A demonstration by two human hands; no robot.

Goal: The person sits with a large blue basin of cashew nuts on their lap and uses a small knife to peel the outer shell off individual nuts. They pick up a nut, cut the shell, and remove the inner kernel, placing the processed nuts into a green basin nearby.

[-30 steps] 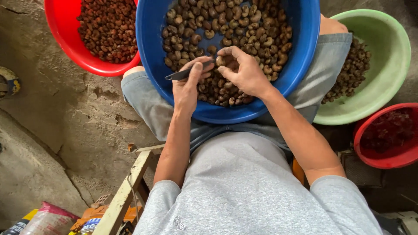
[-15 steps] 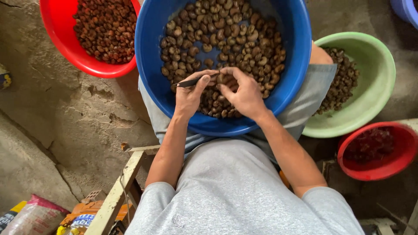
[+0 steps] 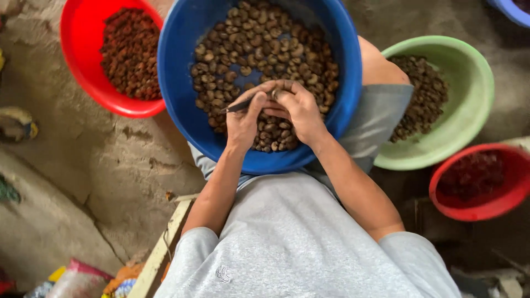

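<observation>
A big blue basin (image 3: 182, 66) rests on my lap, full of brown nuts (image 3: 259, 49). Both hands work together over its near side. My left hand (image 3: 243, 118) grips a small dark knife (image 3: 238, 106) whose blade points left. My right hand (image 3: 298, 107) pinches one nut (image 3: 274, 94) against the knife's handle end; the fingers mostly hide the nut.
A red basin (image 3: 83, 66) of reddish-brown pieces sits at the upper left. A green basin (image 3: 469, 83) of dark nuts lies to the right, a smaller red basin (image 3: 480, 204) below it. The rough concrete floor (image 3: 99, 176) and a wooden stool edge (image 3: 160, 254) lie left.
The view has shifted, so the basins sit lower and further right in the frame. My hands stay joined over the blue basin, working the same spot with the knife.
</observation>
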